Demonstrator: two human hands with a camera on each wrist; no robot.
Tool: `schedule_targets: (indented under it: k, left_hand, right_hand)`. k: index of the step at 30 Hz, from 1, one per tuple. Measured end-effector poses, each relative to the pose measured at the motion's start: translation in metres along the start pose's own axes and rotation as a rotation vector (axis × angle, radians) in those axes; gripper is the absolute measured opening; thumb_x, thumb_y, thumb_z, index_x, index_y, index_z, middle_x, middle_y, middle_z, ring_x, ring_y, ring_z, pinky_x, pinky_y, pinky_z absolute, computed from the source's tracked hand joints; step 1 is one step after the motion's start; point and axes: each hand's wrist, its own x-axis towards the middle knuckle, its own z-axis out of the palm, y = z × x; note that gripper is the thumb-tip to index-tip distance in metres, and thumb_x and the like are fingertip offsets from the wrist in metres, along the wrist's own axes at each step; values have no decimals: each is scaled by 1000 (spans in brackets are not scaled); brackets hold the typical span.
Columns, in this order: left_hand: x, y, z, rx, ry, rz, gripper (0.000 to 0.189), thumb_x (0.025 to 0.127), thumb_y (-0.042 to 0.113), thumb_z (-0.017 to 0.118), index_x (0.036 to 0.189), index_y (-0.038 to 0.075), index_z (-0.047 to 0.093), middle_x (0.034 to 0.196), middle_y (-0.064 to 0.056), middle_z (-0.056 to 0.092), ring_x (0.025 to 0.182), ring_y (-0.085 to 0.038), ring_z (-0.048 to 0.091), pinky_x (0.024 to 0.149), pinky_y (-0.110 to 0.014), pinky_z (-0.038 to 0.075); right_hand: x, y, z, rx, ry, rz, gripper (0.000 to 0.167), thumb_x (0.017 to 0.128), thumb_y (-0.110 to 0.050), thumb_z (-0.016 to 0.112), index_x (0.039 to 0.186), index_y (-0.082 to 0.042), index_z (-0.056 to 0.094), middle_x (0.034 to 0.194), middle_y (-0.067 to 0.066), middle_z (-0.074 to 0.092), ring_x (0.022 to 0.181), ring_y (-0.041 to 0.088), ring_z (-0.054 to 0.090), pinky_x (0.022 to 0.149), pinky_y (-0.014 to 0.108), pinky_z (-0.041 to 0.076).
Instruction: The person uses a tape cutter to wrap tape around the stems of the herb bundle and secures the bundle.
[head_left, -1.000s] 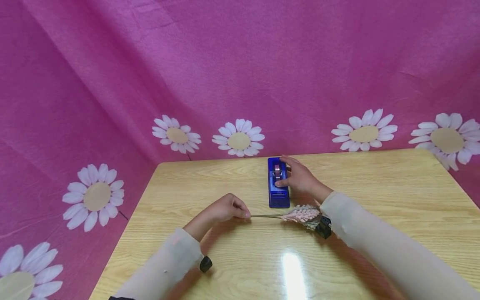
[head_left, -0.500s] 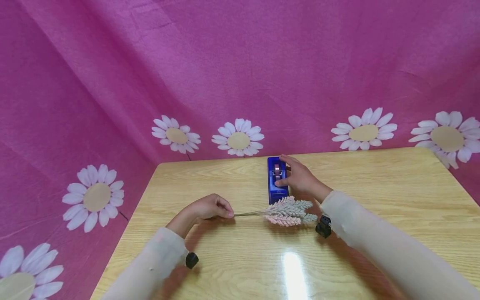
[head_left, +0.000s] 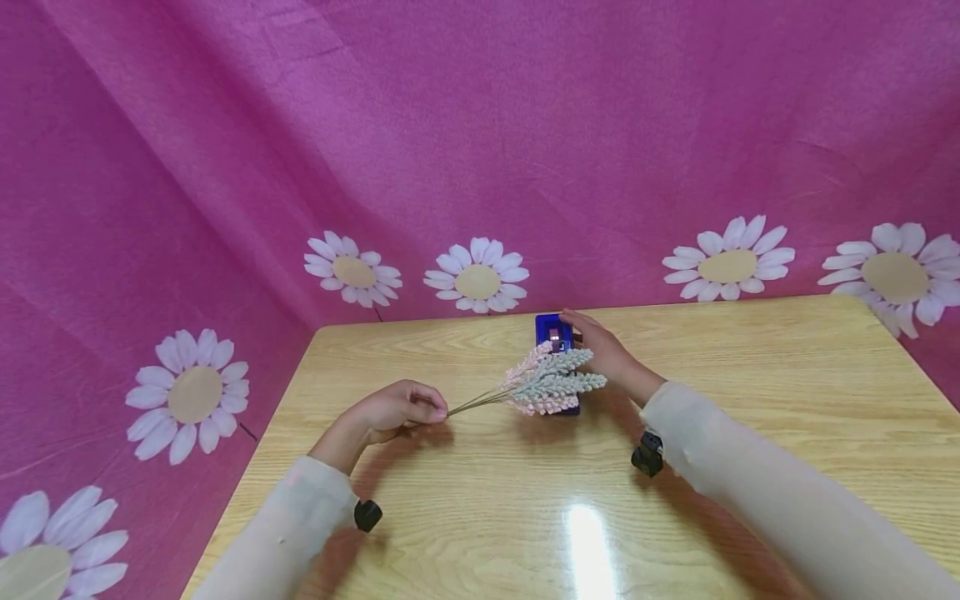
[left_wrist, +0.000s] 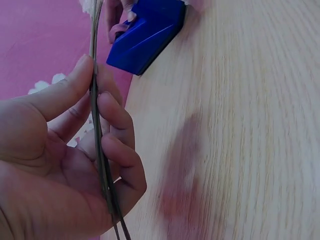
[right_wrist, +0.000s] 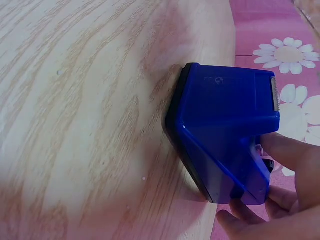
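Note:
My left hand (head_left: 393,412) pinches the thin stems (left_wrist: 96,120) of a bunch of artificial flower sprigs (head_left: 555,383) between thumb and fingers. Its pink and pale green heads point right, up off the table, and overlap a blue tape dispenser (head_left: 545,323) in the head view. Around the far end of that dispenser, my right hand (head_left: 609,360) has its thumb and fingers curled. The right wrist view has the dispenser's side and toothed cutter in sight, its base on the tabletop. Flower heads cover the right thumb in the head view.
The wood-grain table (head_left: 750,383) ends at the back against a pink cloth (head_left: 525,150) printed with white daisies. Black wrist cameras hang below both sleeves. A light reflection lies on the table's front part.
My left hand has drawn back leftward with the sprigs, whose heads came out from beside the right sleeve and swung up over the tape dispenser. The right hand and dispenser have stayed put.

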Motion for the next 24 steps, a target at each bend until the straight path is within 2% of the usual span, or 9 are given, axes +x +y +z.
schedule_targets:
  k: [2,4,7,10,12,14,19,24]
  left_hand:
    - [-2,0,-3,-21,4,7,6,96,12,74,93,6,73,79,4,71,62,-8,50,58,-26,42]
    - [-3,-1,-5,-49,9,15,11,95,14,76,95,5,71,81,3,74,64,-8,54,58,-25,42]
    - [-4,-3,-7,-67,19,25,7,97,13,72,95,7,68,83,2,75,65,-8,55,58,-25,41]
    - [-4,-5,-7,-101,41,26,7,101,11,67,94,8,68,80,3,74,65,-9,56,57,-25,42]
    - [-4,-7,-6,-131,59,18,5,101,9,66,96,7,67,79,3,74,65,-9,56,56,-25,42]
    - [-4,-8,-5,-166,82,8,5,101,8,65,102,6,69,80,3,74,66,-9,58,56,-26,44]
    - [-2,-11,-3,-224,119,3,21,103,2,59,119,2,72,84,0,75,71,-9,63,56,-25,48]
    - [1,-14,1,-290,125,3,31,106,1,52,134,-9,60,84,-2,73,73,-9,65,60,-23,53]
  right_hand:
    - [-1,1,1,-58,19,-23,80,79,27,64,152,16,32,163,32,23,143,53,35,104,56,48]
    - [0,1,2,-76,35,3,82,79,21,68,153,13,33,164,30,25,141,50,39,108,56,45]
    - [1,0,3,-64,41,59,88,80,16,71,157,7,30,166,27,23,137,48,45,111,55,42]
    - [3,-1,4,-26,25,133,94,84,4,78,161,2,24,168,23,20,141,47,43,116,55,37]
    - [4,-1,4,1,15,151,96,87,-1,80,162,2,21,169,23,18,147,49,35,118,55,34]
    - [4,0,4,26,10,156,97,87,-3,82,162,2,21,170,22,16,146,50,35,117,54,36]
    - [5,1,5,43,7,150,93,87,-3,82,161,4,24,171,20,15,146,50,35,116,54,37]
    - [5,0,5,38,12,150,92,87,-3,82,160,5,25,171,19,16,146,49,35,118,54,35]
